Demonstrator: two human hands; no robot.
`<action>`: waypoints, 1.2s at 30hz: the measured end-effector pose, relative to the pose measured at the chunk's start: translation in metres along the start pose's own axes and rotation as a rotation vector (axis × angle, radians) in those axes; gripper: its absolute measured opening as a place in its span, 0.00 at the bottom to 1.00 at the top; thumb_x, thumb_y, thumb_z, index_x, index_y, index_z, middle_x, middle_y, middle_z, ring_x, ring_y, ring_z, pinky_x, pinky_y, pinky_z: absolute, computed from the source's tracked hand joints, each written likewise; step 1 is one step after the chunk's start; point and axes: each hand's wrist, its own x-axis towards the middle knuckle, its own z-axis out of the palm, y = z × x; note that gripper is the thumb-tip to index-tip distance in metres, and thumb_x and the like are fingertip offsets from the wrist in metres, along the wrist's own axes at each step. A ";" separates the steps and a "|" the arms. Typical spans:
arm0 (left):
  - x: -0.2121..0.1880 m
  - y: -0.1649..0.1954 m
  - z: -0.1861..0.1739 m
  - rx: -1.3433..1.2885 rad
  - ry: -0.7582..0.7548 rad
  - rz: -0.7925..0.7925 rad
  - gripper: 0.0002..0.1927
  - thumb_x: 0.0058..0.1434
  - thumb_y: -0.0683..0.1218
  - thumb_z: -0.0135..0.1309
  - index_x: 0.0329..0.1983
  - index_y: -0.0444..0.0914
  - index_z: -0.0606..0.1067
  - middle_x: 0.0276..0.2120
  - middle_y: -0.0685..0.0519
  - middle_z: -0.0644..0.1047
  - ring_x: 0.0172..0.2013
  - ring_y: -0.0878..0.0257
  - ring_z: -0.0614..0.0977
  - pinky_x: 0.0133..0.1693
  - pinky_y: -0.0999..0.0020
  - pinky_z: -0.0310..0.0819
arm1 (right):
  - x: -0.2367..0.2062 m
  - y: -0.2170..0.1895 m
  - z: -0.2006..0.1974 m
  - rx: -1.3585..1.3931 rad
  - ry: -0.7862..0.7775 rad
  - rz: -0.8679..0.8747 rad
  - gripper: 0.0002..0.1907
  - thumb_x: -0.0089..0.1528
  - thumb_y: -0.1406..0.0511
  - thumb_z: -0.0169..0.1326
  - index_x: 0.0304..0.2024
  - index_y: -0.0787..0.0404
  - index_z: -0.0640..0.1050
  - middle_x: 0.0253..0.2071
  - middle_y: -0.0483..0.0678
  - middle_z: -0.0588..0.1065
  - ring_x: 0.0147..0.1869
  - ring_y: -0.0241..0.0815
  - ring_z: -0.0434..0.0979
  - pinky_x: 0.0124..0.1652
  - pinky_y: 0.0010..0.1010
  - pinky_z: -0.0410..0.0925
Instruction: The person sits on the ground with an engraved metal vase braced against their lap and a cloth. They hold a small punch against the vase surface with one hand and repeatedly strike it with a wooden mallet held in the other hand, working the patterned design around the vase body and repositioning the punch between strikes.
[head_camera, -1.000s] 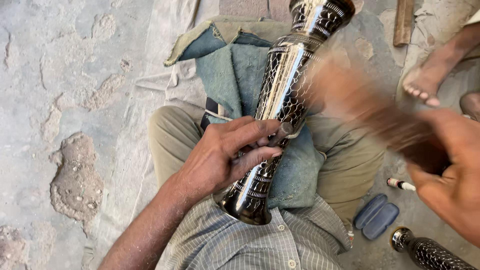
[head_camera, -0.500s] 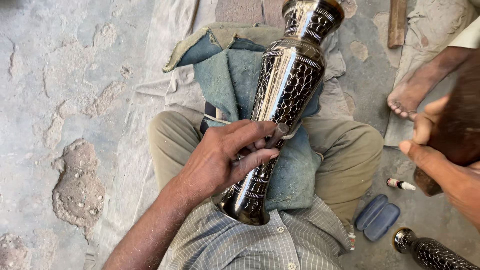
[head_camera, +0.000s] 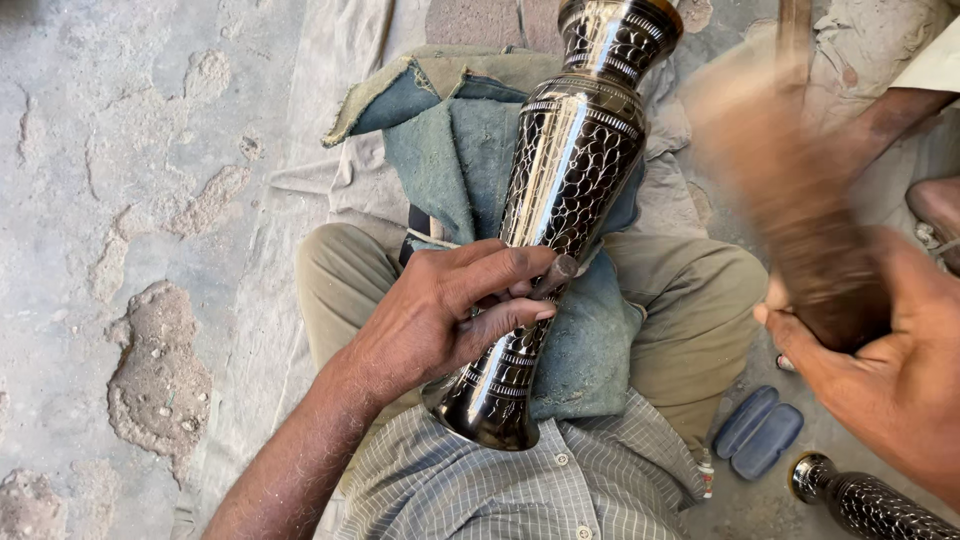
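A tall black metal vase (head_camera: 565, 190) with an engraved silver pattern lies across my lap on a blue-grey cloth (head_camera: 450, 150), its base toward my shirt. My left hand (head_camera: 440, 310) rests on the vase's narrow waist and pinches a small metal punch (head_camera: 555, 272) against the surface. My right hand (head_camera: 880, 360) grips the handle of a wooden mallet (head_camera: 790, 190), which is raised at the right and blurred by motion.
A second engraved black vase (head_camera: 870, 505) lies on the ground at the lower right, beside a blue case (head_camera: 758, 433). Another person's bare foot (head_camera: 935, 215) and leg are at the right edge. Rough concrete floor (head_camera: 120, 200) lies to the left.
The mallet in my right hand has swung from the far right edge up toward the vase's upper part. My left hand and the vase have held still.
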 end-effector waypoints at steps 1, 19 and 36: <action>0.000 0.000 0.000 0.025 -0.014 -0.016 0.17 0.68 0.51 0.57 0.57 0.40 0.76 0.42 0.53 0.82 0.39 0.64 0.87 0.39 0.68 0.85 | -0.002 0.004 0.000 -0.017 -0.025 -0.030 0.25 0.60 0.74 0.59 0.61 0.68 0.74 0.41 0.53 0.80 0.40 0.39 0.83 0.38 0.30 0.74; -0.005 -0.001 -0.007 -0.041 -0.029 -0.108 0.18 0.63 0.50 0.62 0.54 0.40 0.77 0.34 0.55 0.80 0.34 0.65 0.85 0.37 0.67 0.83 | -0.010 0.058 0.019 0.518 -0.013 0.032 0.16 0.53 0.68 0.64 0.42 0.60 0.75 0.31 0.45 0.78 0.34 0.34 0.80 0.33 0.29 0.76; -0.009 -0.021 -0.004 -0.031 -0.047 0.084 0.17 0.67 0.52 0.59 0.54 0.40 0.78 0.40 0.52 0.84 0.39 0.60 0.88 0.40 0.64 0.83 | -0.011 -0.002 -0.001 -0.393 -0.302 0.027 0.21 0.54 0.59 0.67 0.49 0.56 0.79 0.27 0.45 0.79 0.28 0.32 0.80 0.30 0.27 0.74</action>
